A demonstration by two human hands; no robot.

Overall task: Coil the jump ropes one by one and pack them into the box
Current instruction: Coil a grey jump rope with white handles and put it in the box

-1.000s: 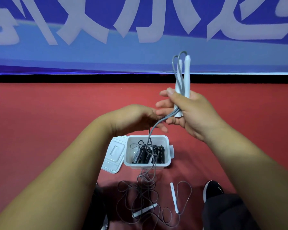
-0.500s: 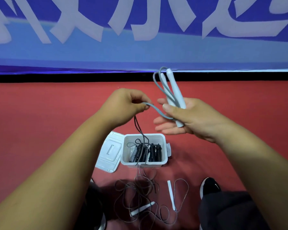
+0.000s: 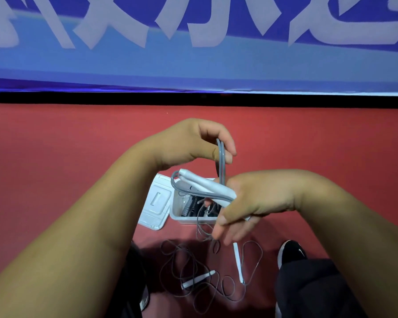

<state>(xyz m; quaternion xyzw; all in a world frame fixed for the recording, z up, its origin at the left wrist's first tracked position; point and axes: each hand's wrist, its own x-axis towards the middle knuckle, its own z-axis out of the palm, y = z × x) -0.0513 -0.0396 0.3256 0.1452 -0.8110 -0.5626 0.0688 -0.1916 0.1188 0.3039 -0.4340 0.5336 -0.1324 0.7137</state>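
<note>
The left hand (image 3: 189,145) is raised at 12 o'clock of the box (image 3: 177,216), thumb and fingertips pinching a loop of the grey cord (image 3: 221,161), which hangs straight down from the pinch. At 4 o'clock of that hand, the right hand (image 3: 262,198) has its fingers curled round the jump rope's two white handles (image 3: 207,185). The handles lie side by side and point toward 10 o'clock, with the cord looping out of their tips. More cord trails down from the right hand past the box to the red floor (image 3: 55,157). The white box sits under the hands with black coiled ropes (image 3: 191,206) inside, its lid (image 3: 156,203) open at 9 o'clock. A second jump rope (image 3: 238,263) lies tangled at 6 o'clock of the box, near a black shoe (image 3: 290,253)
</note>
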